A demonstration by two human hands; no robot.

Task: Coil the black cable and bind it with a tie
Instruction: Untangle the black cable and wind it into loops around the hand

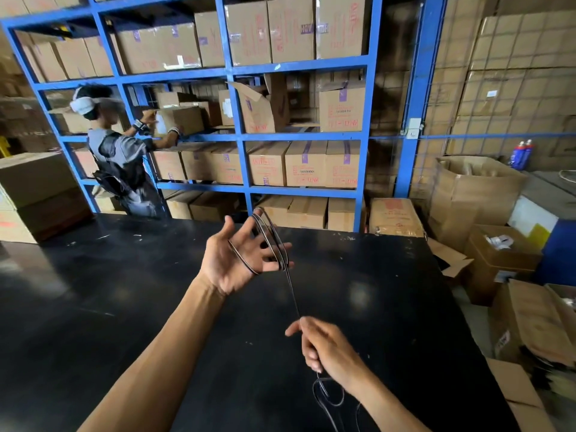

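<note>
Nearest the camera, the loose tail of the black cable (327, 397) curled in slack loops just below the right hand (324, 347), over the black table (124, 307). That hand was closed around the cable, pinching it between thumb and fingers, and from there a single strand ran taut up to the left hand (237, 260). The left hand was raised above the table, palm up and fingers spread wide, with several turns already wound around the fingers and not clamped by them. The winding seemed partly done, with the tail still to feed in. To do it well, the right hand would probably need to let cable slip through under even tension while the left kept its fingers apart, so each turn lay beside the last without slipping off. No tie was visible. Beyond stood blue shelving (237, 132) stacked with cardboard boxes (305, 163), where another person (121, 151) reached in.
</note>
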